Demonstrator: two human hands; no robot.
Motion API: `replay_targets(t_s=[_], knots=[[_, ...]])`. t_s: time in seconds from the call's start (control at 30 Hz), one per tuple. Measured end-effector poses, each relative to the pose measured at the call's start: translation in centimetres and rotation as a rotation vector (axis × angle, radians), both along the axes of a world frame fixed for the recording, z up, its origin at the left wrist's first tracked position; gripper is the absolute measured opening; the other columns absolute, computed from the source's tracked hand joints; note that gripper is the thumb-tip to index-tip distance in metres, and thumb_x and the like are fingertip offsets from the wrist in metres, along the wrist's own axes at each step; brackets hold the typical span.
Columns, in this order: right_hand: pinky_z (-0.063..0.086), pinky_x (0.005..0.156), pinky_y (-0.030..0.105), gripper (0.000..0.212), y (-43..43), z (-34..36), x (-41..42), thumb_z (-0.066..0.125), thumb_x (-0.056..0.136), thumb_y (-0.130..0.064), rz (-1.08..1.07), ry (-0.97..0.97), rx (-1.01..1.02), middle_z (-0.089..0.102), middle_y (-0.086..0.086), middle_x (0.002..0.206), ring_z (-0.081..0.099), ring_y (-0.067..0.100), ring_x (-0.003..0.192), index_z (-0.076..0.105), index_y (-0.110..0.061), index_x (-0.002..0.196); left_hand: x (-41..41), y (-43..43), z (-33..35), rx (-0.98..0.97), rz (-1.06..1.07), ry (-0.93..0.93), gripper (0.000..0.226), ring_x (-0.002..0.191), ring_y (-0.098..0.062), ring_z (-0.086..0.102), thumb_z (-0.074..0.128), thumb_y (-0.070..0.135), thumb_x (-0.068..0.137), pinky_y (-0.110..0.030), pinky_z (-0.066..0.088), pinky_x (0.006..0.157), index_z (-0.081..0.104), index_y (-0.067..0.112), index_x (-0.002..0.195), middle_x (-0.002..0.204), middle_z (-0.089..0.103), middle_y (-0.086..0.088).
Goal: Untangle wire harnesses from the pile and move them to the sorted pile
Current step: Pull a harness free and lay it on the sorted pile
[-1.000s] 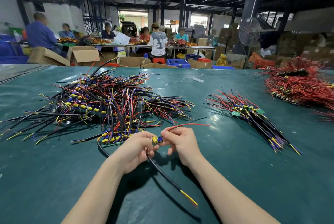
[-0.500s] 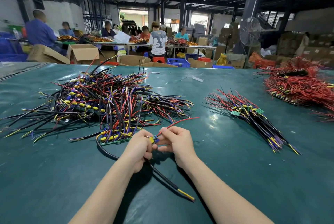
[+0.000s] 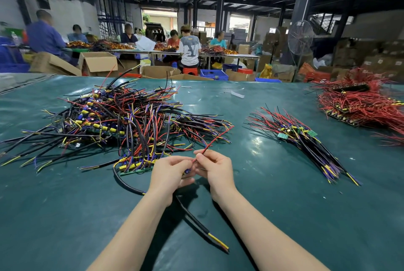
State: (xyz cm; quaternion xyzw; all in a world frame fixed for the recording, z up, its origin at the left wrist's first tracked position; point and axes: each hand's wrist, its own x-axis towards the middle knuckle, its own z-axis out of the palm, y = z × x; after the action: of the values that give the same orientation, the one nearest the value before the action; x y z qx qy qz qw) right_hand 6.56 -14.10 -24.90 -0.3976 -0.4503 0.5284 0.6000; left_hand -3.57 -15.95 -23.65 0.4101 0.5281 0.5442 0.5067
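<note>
A big tangled pile of wire harnesses point(image 3: 113, 122) with black, red, blue and yellow leads lies on the left of the green table point(image 3: 284, 216). The sorted pile point(image 3: 306, 146) fans out to the right of centre. Between them, near the front, my left hand point(image 3: 168, 174) and my right hand point(image 3: 215, 170) hold one harness together. Its red wire point(image 3: 215, 139) sticks up and to the right from my right fingers, and its thick black cable point(image 3: 196, 221) trails toward me under my left wrist. The small connector between my fingers is mostly hidden.
A heap of red-wired boards point(image 3: 360, 104) sits at the far right edge of the table. A small white scrap point(image 3: 237, 94) lies near the far edge. Behind the table are cardboard boxes point(image 3: 98, 63), a standing fan point(image 3: 300, 37) and several people at other tables.
Both hands moved slightly away from me toward the tangled pile, and my fingers closed tighter round the connector. The red wire swung upward to the right. The black cable slid along with my hands.
</note>
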Motion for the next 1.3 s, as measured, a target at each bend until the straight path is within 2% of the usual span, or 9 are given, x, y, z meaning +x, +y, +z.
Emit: replay_targets(t_s=[0.13,0.33,0.4,0.5,0.63,0.9,1.03,1.2,1.3], knots=[[0.053,0.050,0.020,0.021,0.5,0.2,0.6,0.051,0.087,0.009,-0.078,0.208,-0.068,0.057,0.002,0.055,0.058,0.007,0.046,0.061,-0.006,0.077,-0.1,0.1,-0.5,0.014,-0.080,0.064,0.023,0.051,-0.002,0.062,0.053,-0.005,0.086,-0.015,0.047,0.045,0.066,0.010,0.074,0.064,0.068,0.002],[0.053,0.048,0.019,0.018,0.6,0.4,1.5,0.055,0.083,0.012,-0.112,0.162,-0.063,0.060,0.001,0.048,0.061,0.008,0.044,0.061,-0.003,0.076,0.0,0.1,-0.6,-0.006,-0.182,0.048,0.022,0.052,-0.008,0.060,0.053,-0.009,0.085,-0.022,0.055,0.055,0.065,0.009,0.082,0.069,0.065,-0.007],[0.053,0.048,0.019,0.018,0.8,0.7,2.0,0.056,0.083,0.011,-0.140,0.129,-0.044,0.060,0.004,0.053,0.060,0.008,0.045,0.062,-0.005,0.079,0.0,0.1,-0.5,-0.012,-0.186,0.103,0.026,0.050,-0.007,0.057,0.049,-0.009,0.085,-0.019,0.051,0.050,0.065,0.011,0.080,0.067,0.062,-0.005],[0.051,0.046,0.017,0.018,1.2,0.8,3.1,0.058,0.083,0.010,-0.190,0.229,-0.087,0.061,0.003,0.051,0.061,0.007,0.044,0.060,-0.004,0.072,0.1,-0.1,-0.4,-0.008,-0.144,0.199,0.029,0.044,-0.002,0.054,0.047,-0.007,0.083,-0.013,0.037,0.039,0.065,0.015,0.076,0.061,0.062,0.002],[0.049,0.042,0.015,0.019,1.4,0.8,3.5,0.059,0.083,0.008,-0.192,0.358,-0.149,0.061,0.000,0.045,0.060,0.007,0.041,0.057,-0.003,0.067,0.6,-0.1,-0.6,0.052,-0.092,0.262,0.030,0.041,0.000,0.050,0.048,-0.005,0.080,-0.010,0.029,0.037,0.065,0.015,0.066,0.051,0.060,0.007],[0.050,0.042,0.018,0.020,1.6,0.9,3.5,0.052,0.089,0.005,-0.226,0.318,-0.096,0.060,0.001,0.047,0.059,0.009,0.040,0.059,-0.012,0.080,0.6,-0.3,-0.7,0.130,-0.041,0.244,0.022,0.041,-0.003,0.048,0.062,-0.001,0.076,-0.008,0.032,0.040,0.067,0.011,0.058,0.047,0.056,0.003],[0.051,0.043,0.018,0.022,1.8,1.0,3.6,0.049,0.089,0.008,-0.209,0.245,-0.064,0.060,0.002,0.046,0.060,0.010,0.040,0.055,-0.005,0.073,0.3,-0.3,-0.5,0.157,-0.077,0.298,0.025,0.042,-0.005,0.049,0.063,-0.004,0.074,-0.010,0.040,0.048,0.066,0.008,0.051,0.045,0.056,0.003],[0.051,0.043,0.017,0.022,2.2,1.0,4.2,0.052,0.089,0.004,-0.189,0.281,-0.077,0.060,0.000,0.044,0.060,0.009,0.041,0.055,-0.003,0.068,-0.3,-0.5,-0.2,0.104,-0.135,0.249,0.020,0.039,0.000,0.048,0.062,-0.001,0.080,-0.007,0.032,0.038,0.067,0.008,0.063,0.045,0.058,0.006],[0.051,0.044,0.017,0.020,2.4,1.0,6.0,0.054,0.088,0.004,-0.279,0.454,-0.082,0.059,-0.001,0.043,0.058,0.007,0.040,0.054,-0.005,0.070,-0.9,-0.2,-0.2,0.034,-0.157,0.239,0.022,0.039,-0.003,0.050,0.056,-0.003,0.083,-0.012,0.029,0.037,0.067,0.012,0.071,0.045,0.059,0.005]])
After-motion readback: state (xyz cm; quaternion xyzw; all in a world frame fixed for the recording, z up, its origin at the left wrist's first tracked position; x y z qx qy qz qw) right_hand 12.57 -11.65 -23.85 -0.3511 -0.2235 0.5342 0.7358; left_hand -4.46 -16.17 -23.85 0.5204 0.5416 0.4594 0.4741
